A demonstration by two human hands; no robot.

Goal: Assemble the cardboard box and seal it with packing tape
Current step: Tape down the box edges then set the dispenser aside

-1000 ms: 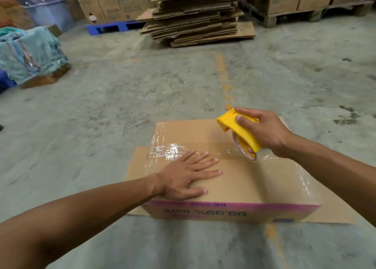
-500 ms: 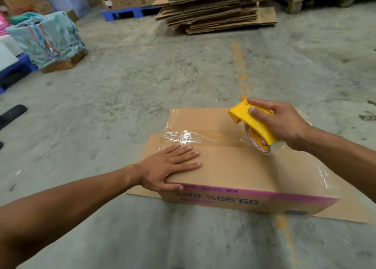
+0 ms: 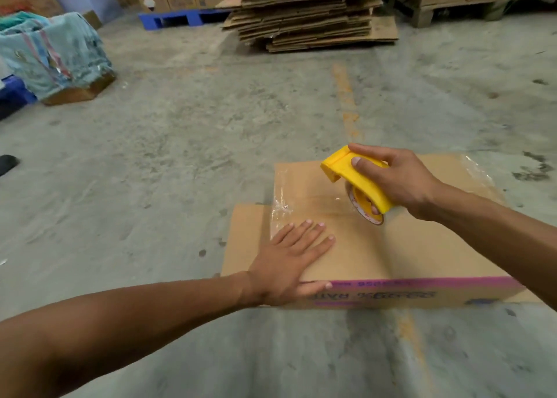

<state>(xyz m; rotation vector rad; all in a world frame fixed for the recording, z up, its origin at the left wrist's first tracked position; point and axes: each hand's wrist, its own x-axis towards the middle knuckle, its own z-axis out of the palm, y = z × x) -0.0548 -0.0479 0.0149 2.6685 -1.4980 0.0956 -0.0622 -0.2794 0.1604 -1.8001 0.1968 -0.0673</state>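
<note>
On closed box (image 3: 376, 247), left hand (image 3: 289, 262) flat, fingers spread; right hand (image 3: 394, 180) grip around tape dispenser (image 3: 358, 180).

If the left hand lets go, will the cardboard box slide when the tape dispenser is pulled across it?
Probably: the cardboard box looks thin-walled and likely light. It sits on flat cardboard, likely slick. The left hand pressing flat suggests it needs steadying.

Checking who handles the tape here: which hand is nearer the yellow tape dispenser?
Right. The right hand grips the yellow tape dispenser itself; the left hand lies flat on the cardboard box, nearer the person and apart from it.
</note>
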